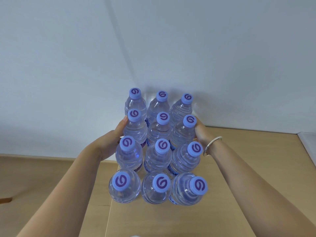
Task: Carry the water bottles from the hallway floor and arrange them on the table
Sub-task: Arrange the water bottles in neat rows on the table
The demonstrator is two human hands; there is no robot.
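Several clear water bottles [159, 147] with light blue caps stand packed in a block three wide, seen from above. The block is over the light wooden table [239, 194], close to the white wall. My left hand [112, 141] presses flat against the block's left side, thumb up beside a second-row bottle [135, 127]. On the opposite side, my right hand [201, 132] presses the block at a second-row bottle [184, 132]; its fingers are mostly hidden behind the bottles. Whether the bottles rest on the table or are lifted cannot be told.
The table's left edge [109, 202] runs down the middle of the view, with wooden floor [42, 177] to its left. A white wall [153, 48] stands right behind the bottles. A silver bangle [212, 145] is on my right wrist. A white ledge [307, 144] borders the table at far right.
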